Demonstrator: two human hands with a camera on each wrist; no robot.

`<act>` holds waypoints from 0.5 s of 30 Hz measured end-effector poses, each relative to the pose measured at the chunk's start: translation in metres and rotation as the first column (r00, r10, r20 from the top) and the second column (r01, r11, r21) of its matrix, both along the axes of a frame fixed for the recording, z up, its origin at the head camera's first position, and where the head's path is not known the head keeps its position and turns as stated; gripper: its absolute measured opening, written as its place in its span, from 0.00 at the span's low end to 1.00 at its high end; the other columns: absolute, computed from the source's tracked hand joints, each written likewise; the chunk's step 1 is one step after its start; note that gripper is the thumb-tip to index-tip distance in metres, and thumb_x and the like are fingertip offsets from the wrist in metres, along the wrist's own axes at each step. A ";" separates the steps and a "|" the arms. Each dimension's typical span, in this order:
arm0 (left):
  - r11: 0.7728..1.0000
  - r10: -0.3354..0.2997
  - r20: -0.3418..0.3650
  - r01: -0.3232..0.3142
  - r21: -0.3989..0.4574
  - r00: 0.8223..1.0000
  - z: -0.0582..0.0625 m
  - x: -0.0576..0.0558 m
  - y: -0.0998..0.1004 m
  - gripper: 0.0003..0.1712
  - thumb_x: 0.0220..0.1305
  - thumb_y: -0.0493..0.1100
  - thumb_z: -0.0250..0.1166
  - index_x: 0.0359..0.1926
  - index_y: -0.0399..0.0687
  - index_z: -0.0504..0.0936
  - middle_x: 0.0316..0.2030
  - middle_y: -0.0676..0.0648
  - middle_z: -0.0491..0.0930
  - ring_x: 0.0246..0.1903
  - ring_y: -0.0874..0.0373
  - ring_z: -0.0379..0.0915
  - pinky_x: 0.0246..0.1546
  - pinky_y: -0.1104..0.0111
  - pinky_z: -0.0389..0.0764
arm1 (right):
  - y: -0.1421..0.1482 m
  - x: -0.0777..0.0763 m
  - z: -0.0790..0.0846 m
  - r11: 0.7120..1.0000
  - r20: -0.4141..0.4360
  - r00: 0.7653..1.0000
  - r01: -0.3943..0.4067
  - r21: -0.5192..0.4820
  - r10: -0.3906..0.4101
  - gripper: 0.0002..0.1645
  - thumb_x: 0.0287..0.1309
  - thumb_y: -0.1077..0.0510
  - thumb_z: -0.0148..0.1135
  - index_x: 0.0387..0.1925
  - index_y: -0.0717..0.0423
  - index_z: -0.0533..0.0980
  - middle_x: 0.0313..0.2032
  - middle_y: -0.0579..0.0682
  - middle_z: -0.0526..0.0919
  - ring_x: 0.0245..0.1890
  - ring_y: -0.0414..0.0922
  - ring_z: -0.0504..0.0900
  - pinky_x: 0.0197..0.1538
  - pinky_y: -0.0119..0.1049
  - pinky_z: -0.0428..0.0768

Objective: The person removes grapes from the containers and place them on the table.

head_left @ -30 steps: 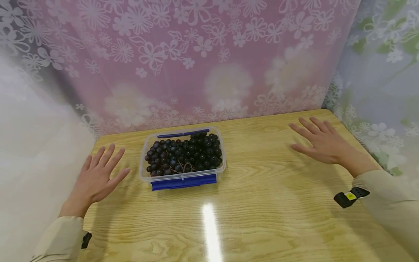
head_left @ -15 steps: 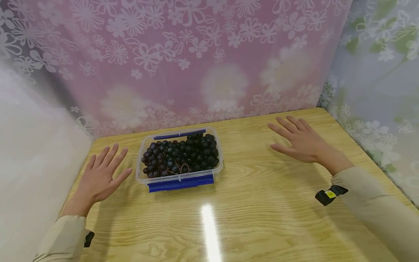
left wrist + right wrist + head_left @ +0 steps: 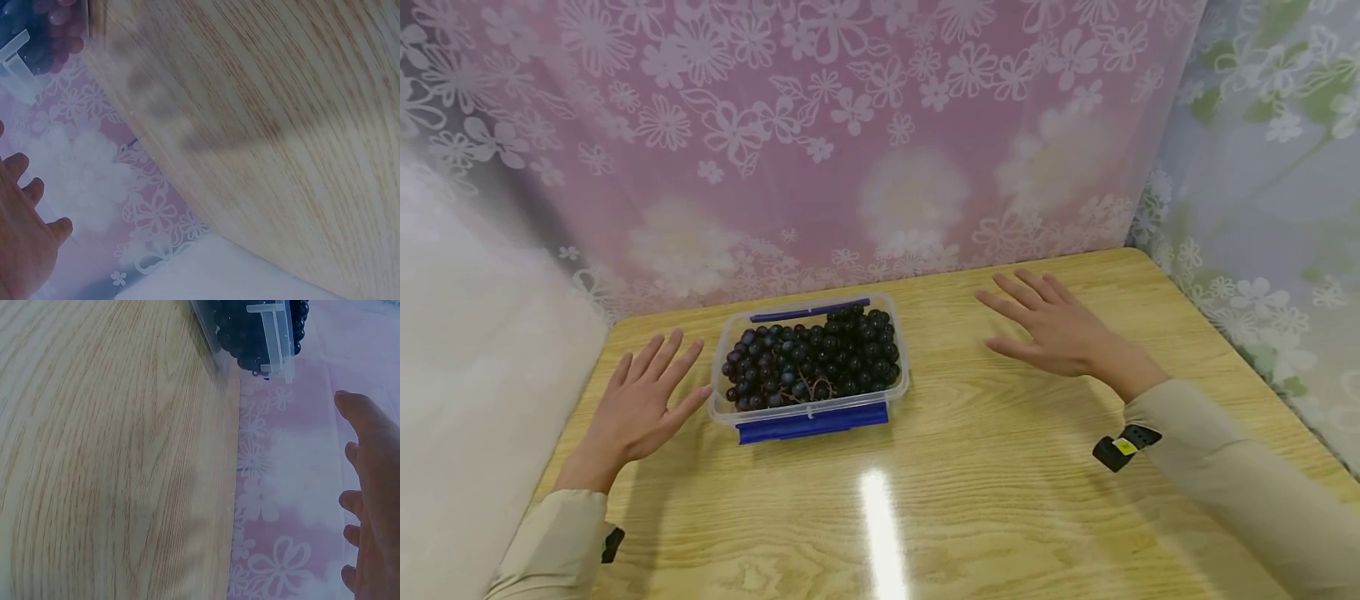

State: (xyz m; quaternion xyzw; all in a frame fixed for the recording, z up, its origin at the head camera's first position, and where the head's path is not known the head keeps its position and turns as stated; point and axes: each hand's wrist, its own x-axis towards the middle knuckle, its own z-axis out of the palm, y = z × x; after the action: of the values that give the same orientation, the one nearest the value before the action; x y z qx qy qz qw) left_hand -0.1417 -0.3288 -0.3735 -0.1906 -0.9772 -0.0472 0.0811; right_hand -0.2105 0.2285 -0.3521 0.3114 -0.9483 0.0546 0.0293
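Head view: left hand (image 3: pixel 636 408) and right hand (image 3: pixel 1056 332) both have straight, parted fingers and hold nothing — the left near the left end of a clear plastic container (image 3: pixel 718 408), the right farther off from its right end. Dark grapes (image 3: pixel 820 354) lie inside the container, near the back edge of the table (image 3: pixel 977 492) — pink floral cloth (image 3: pixel 805 192) hangs behind.
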 end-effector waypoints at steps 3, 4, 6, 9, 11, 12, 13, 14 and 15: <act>1.000 -0.001 0.000 0.001 -0.002 1.000 -0.001 -0.001 0.001 0.41 0.69 0.62 0.51 0.76 0.59 0.47 0.75 0.46 0.39 0.72 0.43 0.36 0.67 0.43 0.35 | -0.006 0.000 0.000 1.000 -0.005 1.000 -0.014 0.001 0.014 0.43 0.65 0.31 0.45 0.75 0.38 0.48 0.75 0.49 0.41 0.73 0.52 0.36 0.69 0.57 0.38; 1.000 -0.002 0.000 0.002 -0.003 1.000 -0.001 -0.001 0.001 0.41 0.69 0.62 0.51 0.76 0.59 0.47 0.75 0.46 0.39 0.72 0.43 0.36 0.67 0.43 0.36 | -0.008 0.000 -0.001 1.000 -0.008 1.000 -0.017 0.002 0.017 0.43 0.65 0.30 0.45 0.75 0.37 0.48 0.75 0.49 0.41 0.73 0.52 0.36 0.69 0.57 0.38; 1.000 -0.002 0.002 0.002 -0.007 1.000 -0.002 -0.002 0.002 0.41 0.69 0.63 0.50 0.76 0.59 0.47 0.75 0.47 0.39 0.72 0.43 0.36 0.67 0.43 0.37 | -0.012 -0.001 -0.001 1.000 -0.014 1.000 -0.025 0.008 0.025 0.43 0.65 0.30 0.44 0.75 0.37 0.48 0.75 0.48 0.42 0.73 0.52 0.36 0.69 0.57 0.39; 1.000 -0.003 0.011 0.003 -0.007 1.000 -0.002 -0.004 0.004 0.41 0.69 0.63 0.50 0.76 0.59 0.46 0.75 0.46 0.39 0.72 0.43 0.37 0.67 0.43 0.38 | -0.018 -0.002 -0.003 0.999 -0.022 0.999 -0.040 0.013 0.040 0.42 0.65 0.30 0.44 0.75 0.36 0.47 0.75 0.49 0.42 0.73 0.52 0.37 0.69 0.57 0.39; 1.000 -0.005 0.019 0.005 -0.002 1.000 -0.001 -0.004 0.005 0.41 0.70 0.63 0.50 0.76 0.59 0.46 0.75 0.46 0.39 0.72 0.43 0.36 0.67 0.43 0.37 | -0.022 -0.003 -0.003 0.999 -0.026 0.999 -0.047 0.016 0.047 0.42 0.65 0.30 0.43 0.75 0.35 0.47 0.75 0.49 0.43 0.73 0.52 0.37 0.69 0.57 0.40; 1.000 -0.007 0.021 0.007 -0.002 1.000 -0.001 -0.005 0.006 0.41 0.70 0.63 0.50 0.76 0.59 0.46 0.75 0.46 0.39 0.72 0.43 0.36 0.67 0.43 0.37 | -0.024 -0.003 -0.004 0.999 -0.029 0.998 -0.050 0.019 0.051 0.42 0.65 0.29 0.43 0.75 0.35 0.47 0.75 0.49 0.43 0.73 0.52 0.37 0.69 0.57 0.40; 1.000 -0.009 0.023 0.009 0.000 1.000 -0.002 -0.005 0.006 0.41 0.70 0.63 0.50 0.76 0.59 0.46 0.75 0.46 0.39 0.72 0.43 0.36 0.67 0.44 0.37 | -0.026 -0.003 -0.004 0.998 -0.031 0.998 -0.054 0.022 0.054 0.42 0.65 0.29 0.43 0.75 0.35 0.47 0.74 0.49 0.43 0.73 0.52 0.37 0.69 0.57 0.40; 1.000 -0.011 0.021 0.011 -0.001 1.000 -0.002 -0.005 0.007 0.41 0.70 0.63 0.50 0.76 0.59 0.46 0.75 0.46 0.39 0.72 0.43 0.36 0.67 0.44 0.38 | -0.028 -0.002 -0.004 0.998 -0.033 0.998 -0.056 0.024 0.056 0.42 0.65 0.29 0.43 0.75 0.35 0.47 0.74 0.49 0.43 0.73 0.52 0.38 0.69 0.57 0.40; 1.000 -0.014 0.022 0.014 0.000 1.000 -0.003 -0.006 0.007 0.41 0.70 0.62 0.49 0.76 0.59 0.46 0.75 0.46 0.39 0.72 0.43 0.36 0.67 0.44 0.38 | -0.029 -0.002 -0.004 0.998 -0.033 0.998 -0.058 0.027 0.059 0.42 0.65 0.29 0.42 0.75 0.35 0.47 0.74 0.50 0.44 0.73 0.52 0.38 0.69 0.57 0.40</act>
State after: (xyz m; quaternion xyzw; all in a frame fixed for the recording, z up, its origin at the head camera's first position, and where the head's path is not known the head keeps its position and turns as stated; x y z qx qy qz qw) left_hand -0.1474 -0.3219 -0.3762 -0.1967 -0.9767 -0.0500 0.0699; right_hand -0.2124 0.1991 -0.3560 0.3401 -0.9388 0.0379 0.0400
